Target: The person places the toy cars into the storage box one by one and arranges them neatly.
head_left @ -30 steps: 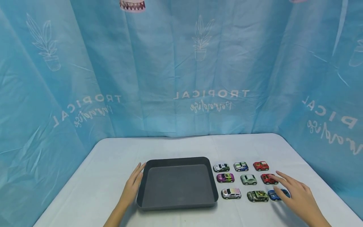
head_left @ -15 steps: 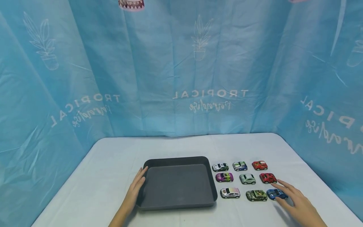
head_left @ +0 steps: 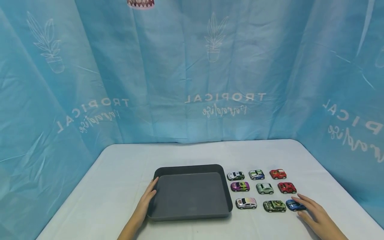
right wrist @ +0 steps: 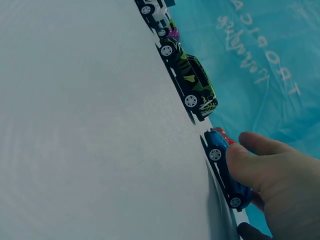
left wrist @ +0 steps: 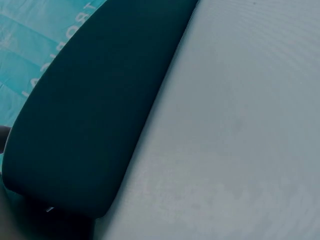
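A dark grey baking tray (head_left: 192, 193) lies on the white table. My left hand (head_left: 143, 201) rests along its left rim, fingertips over the edge; in the left wrist view the tray's side wall (left wrist: 90, 105) hides most of that hand. My right hand (head_left: 316, 216) is at the blue toy car (head_left: 295, 205), thumb in front and fingers behind it. In the right wrist view the thumb overlaps the blue car's side, and the car stands on its wheels on the table. Whether the fingertips touch it is unclear.
Several toy cars stand in rows right of the tray: a camouflage one (head_left: 274, 206), a white-pink one (head_left: 246, 203), a pale green one (head_left: 265, 188), a purple one (head_left: 240, 186), red ones (head_left: 287, 187) and others. Blue curtains (head_left: 192, 73) hang around the white tabletop (head_left: 84, 200).
My right hand has come down and back from above the red and blue cars to around the blue one. The left hand has slid slightly along the tray's rim toward me.
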Demonstrator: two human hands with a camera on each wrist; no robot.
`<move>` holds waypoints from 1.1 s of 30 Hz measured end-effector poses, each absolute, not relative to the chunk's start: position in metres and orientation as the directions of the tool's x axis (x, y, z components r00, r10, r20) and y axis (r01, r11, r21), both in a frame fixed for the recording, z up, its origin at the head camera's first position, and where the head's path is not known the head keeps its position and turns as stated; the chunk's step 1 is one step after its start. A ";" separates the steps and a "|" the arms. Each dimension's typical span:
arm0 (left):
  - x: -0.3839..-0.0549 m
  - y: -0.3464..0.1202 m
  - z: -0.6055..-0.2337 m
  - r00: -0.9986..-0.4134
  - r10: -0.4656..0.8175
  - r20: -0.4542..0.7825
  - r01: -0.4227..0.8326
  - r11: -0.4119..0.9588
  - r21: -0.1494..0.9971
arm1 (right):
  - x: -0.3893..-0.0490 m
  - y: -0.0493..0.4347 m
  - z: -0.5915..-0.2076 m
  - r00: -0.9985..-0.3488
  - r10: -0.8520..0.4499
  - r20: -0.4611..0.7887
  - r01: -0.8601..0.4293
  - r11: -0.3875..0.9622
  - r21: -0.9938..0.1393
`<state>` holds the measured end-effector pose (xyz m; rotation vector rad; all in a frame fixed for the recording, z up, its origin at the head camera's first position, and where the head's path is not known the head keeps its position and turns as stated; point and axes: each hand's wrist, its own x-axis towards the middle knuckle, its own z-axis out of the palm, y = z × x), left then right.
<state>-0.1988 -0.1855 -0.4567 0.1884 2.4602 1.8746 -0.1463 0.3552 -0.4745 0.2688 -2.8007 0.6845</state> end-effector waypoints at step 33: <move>-0.199 -0.185 -0.455 -0.995 0.083 -0.054 -0.026 0.312 0.950 | -0.146 0.354 -0.469 -0.954 0.002 0.301 -0.127 0.904 -0.408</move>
